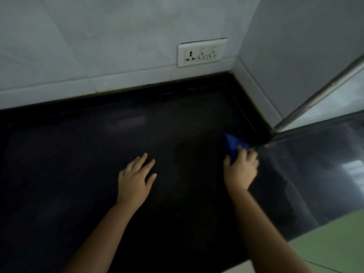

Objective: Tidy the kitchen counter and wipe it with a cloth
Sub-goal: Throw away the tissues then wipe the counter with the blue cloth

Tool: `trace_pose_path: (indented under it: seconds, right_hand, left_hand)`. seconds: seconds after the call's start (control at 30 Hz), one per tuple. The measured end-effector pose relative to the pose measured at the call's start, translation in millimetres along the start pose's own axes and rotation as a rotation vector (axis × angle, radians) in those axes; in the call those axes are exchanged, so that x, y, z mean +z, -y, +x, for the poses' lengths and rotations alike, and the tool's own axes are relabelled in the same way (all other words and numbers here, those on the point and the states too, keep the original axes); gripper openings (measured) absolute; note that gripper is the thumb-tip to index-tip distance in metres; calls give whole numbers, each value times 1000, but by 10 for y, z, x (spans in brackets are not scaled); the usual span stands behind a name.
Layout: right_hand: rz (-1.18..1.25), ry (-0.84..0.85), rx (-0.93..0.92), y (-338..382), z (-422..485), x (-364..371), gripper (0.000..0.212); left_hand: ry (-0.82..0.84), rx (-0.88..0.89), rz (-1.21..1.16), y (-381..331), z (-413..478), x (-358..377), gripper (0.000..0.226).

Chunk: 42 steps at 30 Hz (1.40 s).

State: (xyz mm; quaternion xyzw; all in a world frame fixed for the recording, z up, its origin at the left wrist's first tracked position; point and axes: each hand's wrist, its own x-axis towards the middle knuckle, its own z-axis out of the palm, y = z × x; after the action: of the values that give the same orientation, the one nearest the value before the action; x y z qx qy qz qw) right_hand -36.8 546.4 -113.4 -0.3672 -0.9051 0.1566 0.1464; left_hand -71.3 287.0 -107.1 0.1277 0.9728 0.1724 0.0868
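Observation:
The black stone counter (82,154) fills most of the view. My right hand (241,170) presses a blue cloth (232,145) down on it near the right-hand corner, fingers curled over the cloth; only the cloth's far part shows beyond the fingers. My left hand (136,180) lies flat on the counter to the left of it, palm down, fingers spread, holding nothing. The right hand looks slightly blurred.
White tiled walls (98,46) meet at a corner behind the counter. A white socket plate (201,52) sits low on the back wall. A metal rail (319,93) slants down at the right. The counter's front edge borders a green floor (338,243) at lower right.

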Motion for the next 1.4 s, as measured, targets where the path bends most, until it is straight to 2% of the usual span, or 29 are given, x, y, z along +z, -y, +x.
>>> trace_pose_path:
  seconds: [0.07, 0.13, 0.2, 0.23, 0.3, 0.33, 0.43, 0.47, 0.5, 0.53, 0.63, 0.7, 0.77, 0.8, 0.9, 0.93, 0.97, 1.03, 1.1, 1.17, 1.2, 1.23, 1.33, 1.37, 1.4]
  right_hand:
    - [44, 60, -244, 326, -535, 83, 48]
    - [77, 199, -559, 512, -1036, 85, 51]
    - [127, 335, -791, 492, -1087, 49, 51]
    - [151, 346, -850, 428, -961, 49, 49]
    - [165, 302, -809, 288, -587, 80, 48]
    - [158, 257, -702, 244, -372, 93, 48]
    - [108, 186, -218, 374, -14, 130, 50]
    - [62, 179, -123, 516, -78, 136, 51]
    - [30, 191, -126, 677, -231, 152, 51]
    - [37, 213, -214, 829, -454, 179, 50]
    - [110, 311, -713, 978, -1201, 231, 47]
    - [134, 402, -989, 896, -1155, 224, 46]
    - [136, 408, -1097, 871, -747, 239, 46]
    - [103, 385, -1022, 882, -523, 259, 47]
    - [32, 327, -504, 1025, -191, 311, 52]
    - [12, 293, -399, 1124, -275, 307, 52]
    - [-14, 280, -375, 1219, -438, 311, 52]
    - [23, 312, -516, 1331, -892, 325, 51]
    - [70, 371, -826, 1255, -1252, 330, 51]
    - [65, 386, -1096, 1170, -1116, 334, 47]
    - [69, 382, -1101, 1159, -923, 354, 45]
    - [67, 359, -1003, 1159, -697, 371, 45]
    - [25, 332, -403, 1212, -182, 333, 49]
    - [-21, 307, -309, 1257, -166, 322, 48]
    - [-65, 296, -296, 1329, -254, 313, 48]
  left_hand:
    - [-15, -28, -117, 64, -109, -30, 38]
    - [-89, -49, -138, 157, -282, -73, 33]
    - [-140, -89, -112, 255, -484, -118, 31]
    - [-152, -111, -93, 301, -585, -146, 30]
    - [-168, -151, -44, 394, -764, -203, 32]
    - [-162, -158, -14, 443, -847, -212, 37]
    - [-125, -180, 34, 574, -1071, -144, 54]
    - [-121, -193, 26, 604, -1127, -102, 56]
    - [-127, -201, 6, 625, -1168, -62, 56]
    - [-141, -206, -19, 641, -1191, -30, 55]
    - [-172, -222, -54, 660, -1188, 7, 52]
    - [-174, -209, -43, 672, -1182, 5, 50]
    - [-169, -185, -22, 707, -1193, 19, 49]
    - [-172, -176, -12, 726, -1199, 29, 49]
    - [-181, -179, -33, 741, -1201, 70, 52]
    - [-195, -191, -49, 735, -1197, 82, 49]
    - [-210, -200, -62, 729, -1193, 94, 46]
    - [-233, -206, -77, 724, -1199, 113, 46]
    - [-235, -202, -82, 731, -1205, 118, 46]
    - [-224, -201, -90, 747, -1202, 115, 46]
    - [-224, -202, -89, 750, -1204, 117, 45]
    - [-223, -204, -84, 751, -1206, 119, 45]
    - [-226, -198, -72, 734, -1213, 116, 44]
    - [-225, -199, -75, 734, -1213, 116, 44]
    - [-227, -196, -83, 733, -1212, 110, 45]
